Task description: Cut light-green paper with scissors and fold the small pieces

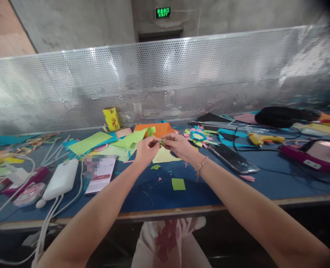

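Observation:
My left hand [147, 149] and my right hand [178, 147] meet above the middle of the blue table, both with fingers pinched on a small green paper piece [161, 142]. Most of that piece is hidden by the fingertips. Below them lies a pale yellow sheet [165, 156]. Closer to the table's front edge are a green paper square [178, 184], a small folded green piece [155, 167] and a tiny pink scrap [160, 179]. A layered paper flower [197, 135] in blue, pink and yellow rests right of my right hand.
Left of my hands are green sheets [90, 143], a lit phone [101, 175] and a white power bank [61, 179] with cables. On the right lie a dark phone [233, 159], a yellow glue gun [265, 139] and a purple case [312, 156]. A perforated metal screen [159, 74] stands behind.

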Demonstrator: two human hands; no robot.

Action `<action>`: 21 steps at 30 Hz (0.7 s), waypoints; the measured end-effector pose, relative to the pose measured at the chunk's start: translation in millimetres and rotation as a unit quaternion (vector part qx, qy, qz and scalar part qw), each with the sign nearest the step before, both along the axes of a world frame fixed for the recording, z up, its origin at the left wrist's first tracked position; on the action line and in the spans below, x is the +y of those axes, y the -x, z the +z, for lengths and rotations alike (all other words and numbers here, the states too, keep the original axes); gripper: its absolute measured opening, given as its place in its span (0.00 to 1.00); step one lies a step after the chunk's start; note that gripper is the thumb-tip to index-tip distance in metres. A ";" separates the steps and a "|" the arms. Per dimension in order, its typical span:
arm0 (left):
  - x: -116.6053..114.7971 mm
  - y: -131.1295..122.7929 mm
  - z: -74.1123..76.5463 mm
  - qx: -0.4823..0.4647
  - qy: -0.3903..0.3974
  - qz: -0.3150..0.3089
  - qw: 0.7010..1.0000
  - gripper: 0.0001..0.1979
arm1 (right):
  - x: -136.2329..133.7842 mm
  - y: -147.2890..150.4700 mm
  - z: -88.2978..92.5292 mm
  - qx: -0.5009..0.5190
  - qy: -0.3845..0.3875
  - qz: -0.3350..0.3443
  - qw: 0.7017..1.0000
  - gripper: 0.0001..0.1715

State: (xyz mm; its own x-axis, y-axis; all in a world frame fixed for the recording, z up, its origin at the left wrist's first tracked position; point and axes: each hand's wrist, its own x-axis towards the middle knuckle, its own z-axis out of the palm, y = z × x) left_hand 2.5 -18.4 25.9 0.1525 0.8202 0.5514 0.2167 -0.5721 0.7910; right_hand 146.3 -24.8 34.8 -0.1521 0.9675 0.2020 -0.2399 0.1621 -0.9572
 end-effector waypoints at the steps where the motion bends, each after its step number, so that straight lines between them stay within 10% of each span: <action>1: -0.1 -0.3 0.4 -0.009 0.010 -0.007 1.000 0.07 | 0.9 -0.4 -0.7 -0.005 -0.006 -0.002 1.000 0.11; 21: -1.8 -1.6 9.5 -0.106 0.173 -0.032 0.979 0.07 | 7.4 -4.2 -6.9 -0.128 -0.070 -0.034 0.989 0.11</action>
